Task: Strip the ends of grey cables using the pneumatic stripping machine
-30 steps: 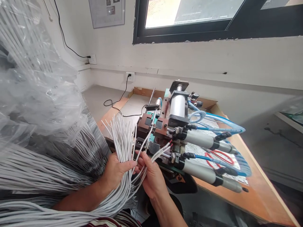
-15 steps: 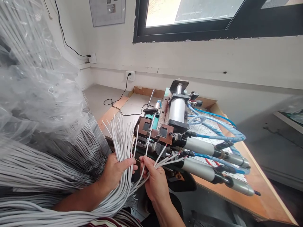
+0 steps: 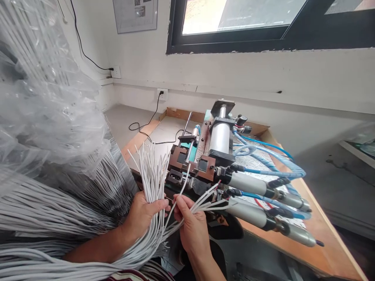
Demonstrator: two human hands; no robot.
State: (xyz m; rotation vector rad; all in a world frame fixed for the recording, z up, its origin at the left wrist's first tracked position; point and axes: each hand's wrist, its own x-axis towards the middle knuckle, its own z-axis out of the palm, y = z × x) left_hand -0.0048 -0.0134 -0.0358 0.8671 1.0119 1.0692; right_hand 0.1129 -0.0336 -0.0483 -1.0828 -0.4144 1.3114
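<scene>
My left hand (image 3: pixel 145 212) is wrapped round a thick bundle of white cables (image 3: pixel 152 175), whose cut ends fan upward. Beside it, my right hand (image 3: pixel 190 218) pinches a single white cable (image 3: pixel 184 183) between thumb and fingers. The tip of that cable points up at the front of a pneumatic machine (image 3: pixel 195 164) with brown plates and a silver cylinder (image 3: pixel 220 136). Several more cables (image 3: pixel 206 201) pass through my right hand and stick out to the right, and reddish inner wires show at some of their ends.
Large heaps of grey cable (image 3: pixel 52 203) lie at the left, partly under clear plastic sheeting (image 3: pixel 49 117). Two horizontal cylinders (image 3: pixel 249 182) and blue air hoses (image 3: pixel 275 168) reach out on the right over the wooden-edged table (image 3: pixel 328 238). A black cord (image 3: pixel 140 127) runs to a wall socket.
The cable pinched in my right hand has come back from the machine's plates, so its tip now shows. The cables in that hand have shifted slightly. My left hand keeps its hold.
</scene>
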